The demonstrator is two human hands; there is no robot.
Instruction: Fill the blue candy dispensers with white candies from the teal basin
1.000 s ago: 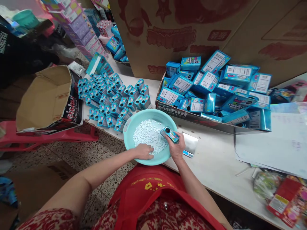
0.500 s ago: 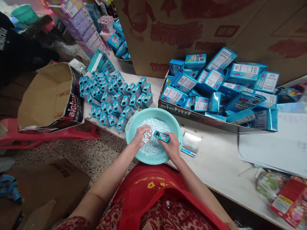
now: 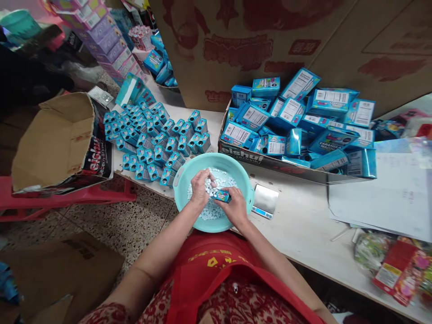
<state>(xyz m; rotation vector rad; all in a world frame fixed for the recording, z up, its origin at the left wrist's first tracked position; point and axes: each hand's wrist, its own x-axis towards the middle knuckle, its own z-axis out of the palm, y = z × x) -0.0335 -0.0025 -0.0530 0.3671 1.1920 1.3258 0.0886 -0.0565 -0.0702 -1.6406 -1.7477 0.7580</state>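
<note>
Many white pellets point(image 3: 212, 213) lay in the turquoise basin point(image 3: 234, 167) at the centre of the frame. Above them the left hand point(image 3: 199, 188) was cupped, fingers curled around a handful. Just beside it, the right hand point(image 3: 236, 208) pinched a small blue box point(image 3: 222, 195) between thumb and fingers, over the basin. Similar boxes point(image 3: 161, 154) stood left of centre; a silver scale point(image 3: 266, 199) lay right of the basin.

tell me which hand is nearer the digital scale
Right. The right hand, holding a small blue box, is left of the digital scale; the left hand, cupping white pellets, is farther left.
</note>
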